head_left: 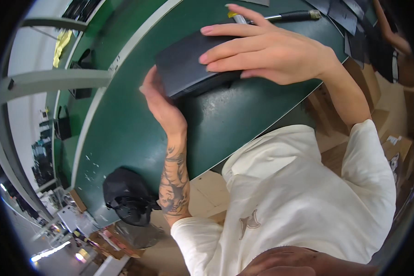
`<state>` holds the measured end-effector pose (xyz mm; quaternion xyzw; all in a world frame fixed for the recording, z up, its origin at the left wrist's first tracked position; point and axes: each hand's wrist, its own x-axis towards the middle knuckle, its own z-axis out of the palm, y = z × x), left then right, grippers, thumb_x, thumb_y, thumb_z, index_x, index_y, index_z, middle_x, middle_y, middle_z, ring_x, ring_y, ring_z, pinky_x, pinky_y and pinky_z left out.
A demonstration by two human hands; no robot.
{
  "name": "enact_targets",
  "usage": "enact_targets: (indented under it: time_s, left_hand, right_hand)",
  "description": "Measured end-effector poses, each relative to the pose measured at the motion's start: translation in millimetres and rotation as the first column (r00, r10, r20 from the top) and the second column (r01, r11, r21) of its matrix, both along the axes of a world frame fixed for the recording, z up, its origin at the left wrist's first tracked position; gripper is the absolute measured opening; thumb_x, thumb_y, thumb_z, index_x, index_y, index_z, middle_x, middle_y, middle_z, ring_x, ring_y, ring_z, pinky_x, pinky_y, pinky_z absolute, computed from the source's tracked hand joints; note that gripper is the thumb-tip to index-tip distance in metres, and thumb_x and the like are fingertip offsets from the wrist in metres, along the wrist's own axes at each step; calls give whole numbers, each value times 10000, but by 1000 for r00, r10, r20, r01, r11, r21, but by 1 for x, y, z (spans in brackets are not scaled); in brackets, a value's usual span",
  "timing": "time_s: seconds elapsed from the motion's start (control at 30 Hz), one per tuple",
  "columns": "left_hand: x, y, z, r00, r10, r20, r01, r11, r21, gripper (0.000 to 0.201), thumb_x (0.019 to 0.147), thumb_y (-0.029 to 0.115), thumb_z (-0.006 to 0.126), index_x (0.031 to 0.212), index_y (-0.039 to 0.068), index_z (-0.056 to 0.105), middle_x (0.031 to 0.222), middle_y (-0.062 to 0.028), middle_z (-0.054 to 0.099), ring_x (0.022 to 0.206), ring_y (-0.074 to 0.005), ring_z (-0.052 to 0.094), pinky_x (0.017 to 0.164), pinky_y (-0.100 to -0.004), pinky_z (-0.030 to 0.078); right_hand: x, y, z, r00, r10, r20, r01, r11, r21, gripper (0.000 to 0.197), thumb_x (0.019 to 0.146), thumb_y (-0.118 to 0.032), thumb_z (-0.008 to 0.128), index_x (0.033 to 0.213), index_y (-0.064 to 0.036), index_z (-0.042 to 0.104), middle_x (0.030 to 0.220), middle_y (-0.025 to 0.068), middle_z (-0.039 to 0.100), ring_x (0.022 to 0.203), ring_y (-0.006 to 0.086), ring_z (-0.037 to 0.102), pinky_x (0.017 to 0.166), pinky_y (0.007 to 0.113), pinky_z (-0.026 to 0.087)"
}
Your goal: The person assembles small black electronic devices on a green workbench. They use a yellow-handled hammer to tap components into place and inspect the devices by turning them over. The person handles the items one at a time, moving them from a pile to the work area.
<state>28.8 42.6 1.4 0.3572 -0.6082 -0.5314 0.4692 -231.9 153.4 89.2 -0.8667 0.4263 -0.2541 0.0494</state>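
A black box-like case [184, 64] with a smooth, leather-like top is tilted above the green table. At its left end, my left hand [163, 103] holds it, the fingers partly hidden behind its edge. My right hand [271, 53] reaches over from the right, its fingers stretched and spread across the top. The thumb of that hand lies near the case's front edge. Beyond the right hand, a tool with a black handle [294, 16] and a metal shaft rests on the table; a small yellow piece [232, 14] shows near its left end, partly covered.
Dark flat sheets [342, 16] are piled at the far right. A black bag-like item [126, 193] sits at the table's near left. Grey metal framing [55, 85] crosses on the left, with black cases [80, 87] behind it. Another person's arm [393, 39] shows at far right.
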Motion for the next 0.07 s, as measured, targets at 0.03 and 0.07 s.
enact_targets:
  time_s: [0.03, 0.07]
  left_hand:
    - [1, 2, 3, 1000, -7, 1, 7, 1000, -1, 744, 1096, 607, 240, 1478, 14, 478, 1425, -106, 539, 1333, -200, 474, 1160, -362, 323]
    - [2, 5, 9, 1000, -14, 1, 14, 1000, -3, 782, 1074, 656, 255, 1505, 37, 462, 1441, -110, 534, 1377, -199, 444, 1199, -386, 290]
  right_hand:
    - [-3, 1, -2, 998, -14, -55, 13, 1000, -23, 543, 921, -111, 714, 1441, -155, 563, 1510, 129, 526, 1475, 236, 412, 1239, 591, 220]
    - [-5, 3, -8, 994, -28, -109, 23, 999, -49, 556, 923, -104, 710, 1454, -171, 555, 1527, 134, 509, 1500, 222, 379, 1245, 614, 189]
